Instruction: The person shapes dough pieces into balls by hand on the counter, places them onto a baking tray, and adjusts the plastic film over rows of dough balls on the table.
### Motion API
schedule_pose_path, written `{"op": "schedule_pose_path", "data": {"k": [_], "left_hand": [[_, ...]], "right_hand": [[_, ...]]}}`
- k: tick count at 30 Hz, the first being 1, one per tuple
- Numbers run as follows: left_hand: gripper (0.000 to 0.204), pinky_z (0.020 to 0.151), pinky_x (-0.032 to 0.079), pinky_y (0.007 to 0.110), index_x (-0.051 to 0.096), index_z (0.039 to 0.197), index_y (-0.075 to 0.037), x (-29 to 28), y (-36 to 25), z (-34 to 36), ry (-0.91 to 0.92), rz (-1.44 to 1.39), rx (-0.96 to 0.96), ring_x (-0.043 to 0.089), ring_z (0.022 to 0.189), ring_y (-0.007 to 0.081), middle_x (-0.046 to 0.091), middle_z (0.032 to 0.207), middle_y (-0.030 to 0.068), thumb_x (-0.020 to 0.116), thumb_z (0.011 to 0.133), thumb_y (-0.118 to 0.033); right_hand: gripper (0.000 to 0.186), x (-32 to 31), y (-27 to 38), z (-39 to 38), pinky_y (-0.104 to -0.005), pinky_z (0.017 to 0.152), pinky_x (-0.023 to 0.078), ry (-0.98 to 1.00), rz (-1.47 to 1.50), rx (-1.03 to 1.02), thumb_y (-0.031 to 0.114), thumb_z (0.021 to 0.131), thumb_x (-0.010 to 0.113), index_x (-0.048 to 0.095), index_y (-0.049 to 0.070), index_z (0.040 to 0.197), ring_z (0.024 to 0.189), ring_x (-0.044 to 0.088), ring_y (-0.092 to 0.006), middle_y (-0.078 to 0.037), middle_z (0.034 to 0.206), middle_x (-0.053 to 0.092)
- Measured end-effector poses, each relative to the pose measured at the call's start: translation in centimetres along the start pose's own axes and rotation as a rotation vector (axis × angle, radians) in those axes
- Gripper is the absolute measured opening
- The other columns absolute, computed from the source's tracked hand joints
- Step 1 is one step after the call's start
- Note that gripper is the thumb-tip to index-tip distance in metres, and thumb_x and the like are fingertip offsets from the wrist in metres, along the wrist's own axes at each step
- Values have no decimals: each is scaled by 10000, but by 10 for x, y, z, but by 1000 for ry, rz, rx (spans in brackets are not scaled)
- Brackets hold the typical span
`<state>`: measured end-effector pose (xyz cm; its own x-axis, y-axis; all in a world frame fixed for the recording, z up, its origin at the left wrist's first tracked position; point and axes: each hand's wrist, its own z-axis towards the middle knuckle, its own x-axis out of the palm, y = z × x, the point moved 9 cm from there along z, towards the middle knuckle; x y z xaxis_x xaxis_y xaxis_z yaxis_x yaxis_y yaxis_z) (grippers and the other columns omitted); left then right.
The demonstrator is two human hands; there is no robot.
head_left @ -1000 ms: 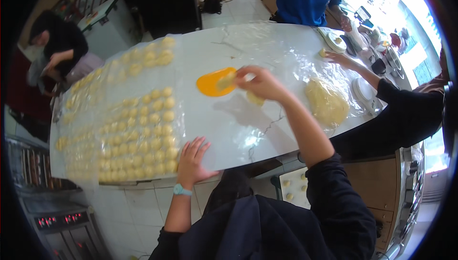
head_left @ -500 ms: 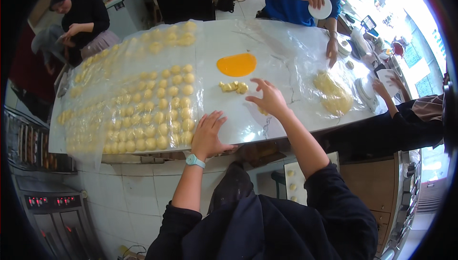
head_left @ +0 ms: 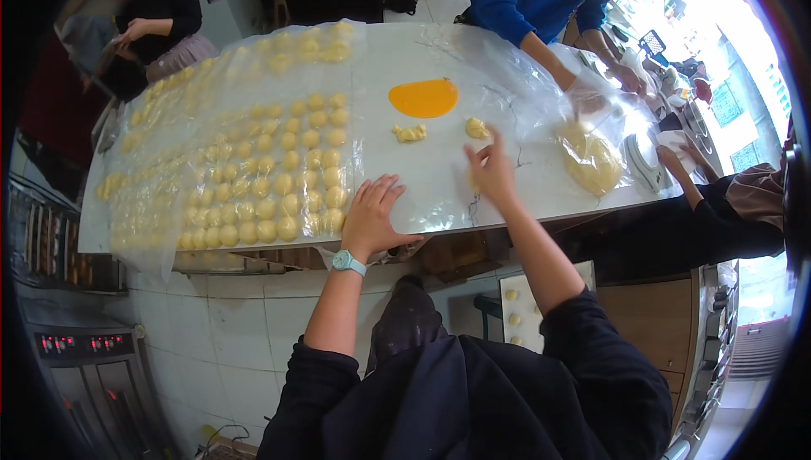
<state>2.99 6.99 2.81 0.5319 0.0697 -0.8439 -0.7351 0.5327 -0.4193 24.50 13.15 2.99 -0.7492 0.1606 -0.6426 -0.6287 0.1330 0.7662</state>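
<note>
Both hands, left (head_left: 369, 215) and right (head_left: 490, 171), lie open and empty near two dough pieces (head_left: 409, 132).

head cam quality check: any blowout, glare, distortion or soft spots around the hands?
Head view: window area at upper right is blown out; plastic sheet over the table shows mild sheen and wrinkles; table edge bows from fisheye, with black vignette at the corners; left hand is sharp, flat on the sheet; right hand is slightly soft; dough balls stay readable.
</note>
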Motion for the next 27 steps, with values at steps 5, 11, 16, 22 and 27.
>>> {"op": "schedule_pose_path", "data": {"k": [5, 11, 16, 22, 27], "left_hand": [[838, 1082, 267, 435, 540, 1181, -75, -2, 2, 1, -7, 4, 7, 415, 1251, 249, 478, 1305, 91, 786, 531, -544], [850, 1073, 274, 447, 542, 1184, -79, 3, -7, 3, -23, 1, 17, 418, 1247, 248, 477, 1305, 92, 785, 523, -554], [857, 1068, 278, 452, 540, 1187, -75, 5, 7, -8, -30, -56, -9, 410, 1253, 260, 471, 1313, 98, 785, 518, -552], [851, 1080, 266, 444, 537, 1190, -72, 6, -5, 4, -14, 9, 7, 400, 1262, 253, 466, 1314, 96, 778, 531, -553], [847, 1078, 273, 451, 535, 1180, -66, 2, 6, -6, -10, 38, -1, 392, 1271, 264, 456, 1325, 105, 774, 537, -564]], "right_hand": [[264, 35, 34, -47, -430, 753, 427, 195, -138, -743, 277, 787, 671, 602, 101, 971, 906, 553, -284, -88, 924, 566], [190, 60, 44, -12, -422, 764, 434, 86, 36, -539, 194, 799, 642, 548, 75, 914, 900, 547, -318, -117, 913, 572], [187, 36, 5, -37, -407, 729, 443, 315, 69, -436, 143, 802, 621, 493, 51, 901, 834, 547, -337, -145, 874, 552], [114, 64, 47, 4, -429, 700, 423, 82, -40, -603, 87, 802, 554, 454, 46, 840, 786, 525, -375, -163, 811, 528], [163, 51, 28, -59, -452, 679, 420, 353, 183, -681, 95, 775, 606, 457, 54, 827, 760, 530, -363, -145, 772, 532]]}}
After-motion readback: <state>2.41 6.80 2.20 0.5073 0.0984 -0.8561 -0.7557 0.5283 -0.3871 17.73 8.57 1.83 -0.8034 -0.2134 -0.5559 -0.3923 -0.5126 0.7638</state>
